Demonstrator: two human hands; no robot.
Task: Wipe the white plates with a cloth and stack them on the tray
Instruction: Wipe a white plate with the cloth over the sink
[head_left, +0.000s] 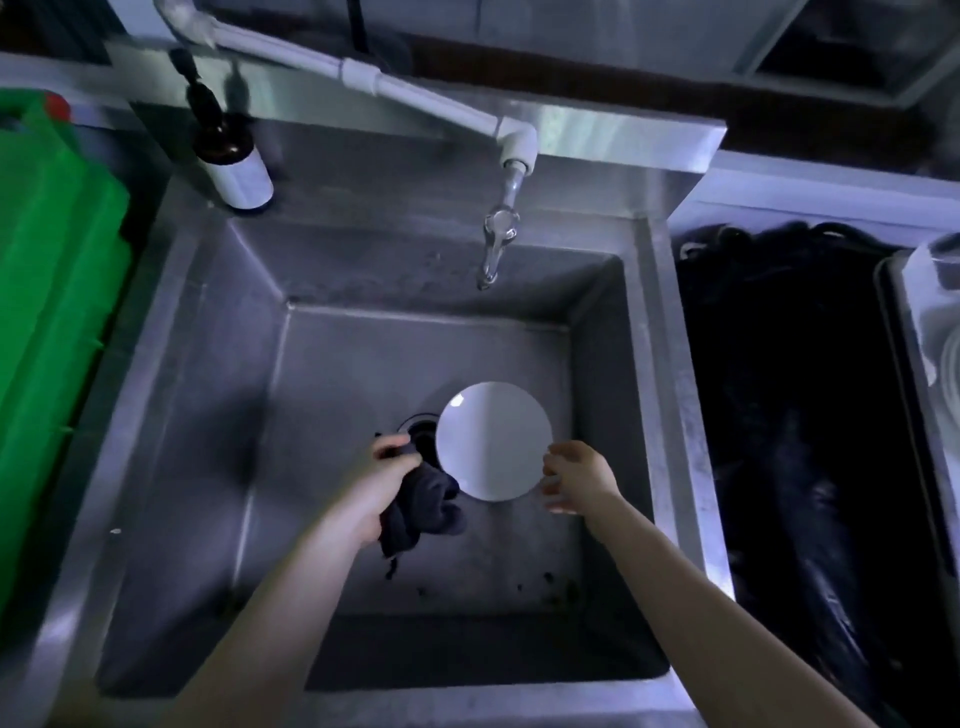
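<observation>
Left hand (387, 478), lower centre, clutches a dark cloth (426, 504) bunched in its fingers. Right hand (579, 475) pinches the white plate (491, 447) by its rim, mid-frame over the sink (208, 415).

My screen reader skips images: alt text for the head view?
The right hand holds a white plate by its rim over a steel sink while the left hand grips a dark cloth beside it. A tap hangs at the back.
</observation>
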